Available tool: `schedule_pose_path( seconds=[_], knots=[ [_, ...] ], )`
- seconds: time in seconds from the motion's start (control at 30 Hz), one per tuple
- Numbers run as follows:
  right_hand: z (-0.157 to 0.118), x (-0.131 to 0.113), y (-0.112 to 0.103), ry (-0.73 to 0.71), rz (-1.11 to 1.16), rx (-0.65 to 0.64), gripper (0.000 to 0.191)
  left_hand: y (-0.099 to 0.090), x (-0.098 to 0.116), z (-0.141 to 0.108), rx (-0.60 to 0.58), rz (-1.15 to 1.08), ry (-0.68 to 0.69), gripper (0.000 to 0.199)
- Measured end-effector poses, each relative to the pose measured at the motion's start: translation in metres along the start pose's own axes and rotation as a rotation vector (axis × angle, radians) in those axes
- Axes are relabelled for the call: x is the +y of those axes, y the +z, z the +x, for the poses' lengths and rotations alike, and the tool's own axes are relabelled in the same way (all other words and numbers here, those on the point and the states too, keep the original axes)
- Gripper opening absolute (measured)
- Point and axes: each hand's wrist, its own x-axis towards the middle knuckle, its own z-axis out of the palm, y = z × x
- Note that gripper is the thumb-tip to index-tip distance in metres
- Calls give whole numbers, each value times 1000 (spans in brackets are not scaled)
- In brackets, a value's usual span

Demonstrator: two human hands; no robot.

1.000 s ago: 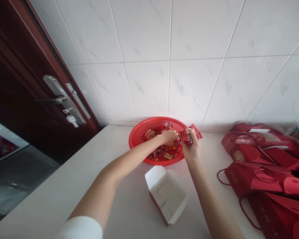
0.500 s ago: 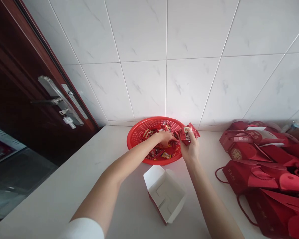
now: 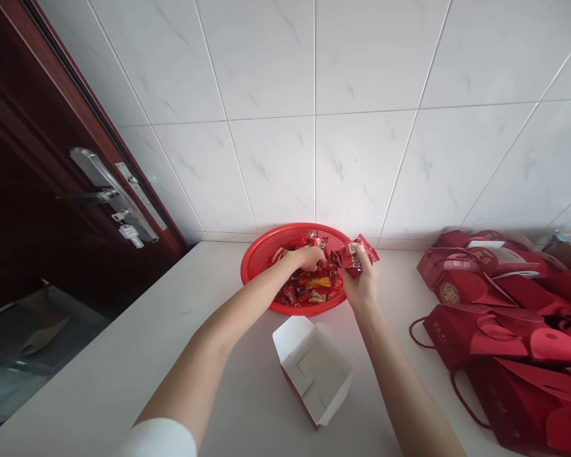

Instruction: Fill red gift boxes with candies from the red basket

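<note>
My left hand [image 3: 310,258] reaches into a red perforated plastic basket [image 3: 255,254] with its fingers curled together among wrapped candies [image 3: 318,282]. Whatever lies between those fingertips is hidden. Over the basket's right rim, my right hand [image 3: 364,282] grips red candy packets [image 3: 353,255] with pale lettering; how many it holds I cannot tell. The candies in the basket have mostly red wrappers, some yellow. Just in front of the basket stands an open box [image 3: 322,371], white inside and red outside, with one flap folded back toward the basket.
Several red gift boxes [image 3: 480,336] with cord handles are packed together along the right side of the white counter [image 3: 181,330]. A tiled wall [image 3: 271,171] rises behind the basket. At the left is a dark red door [image 3: 42,127] with keys [image 3: 131,235] hanging from its lock.
My left hand has lifted slightly from deeper in the candies, its fingers drawn in, uncovering a yellow-wrapped candy. My right hand keeps its packets in nearly the same place.
</note>
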Motion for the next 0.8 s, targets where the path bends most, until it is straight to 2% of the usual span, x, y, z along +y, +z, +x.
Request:
schedule_pose_path(
  seconds=[0.2, 0.4, 0.63, 0.8],
  knots=[
    [1, 2, -3, -33, -32, -50, 25, 5, 24, 1, 6, 130, 54, 18],
    [4, 3, -6, -35, -30, -67, 25, 11, 39, 3, 28, 199, 104, 23],
    [4, 3, -4, -16, -12, -31, 24, 17, 49, 1, 69, 155, 177, 35],
    [-1, 0, 0, 0, -3, -3, 23, 21, 54, 3, 73, 109, 161, 27]
  ],
)
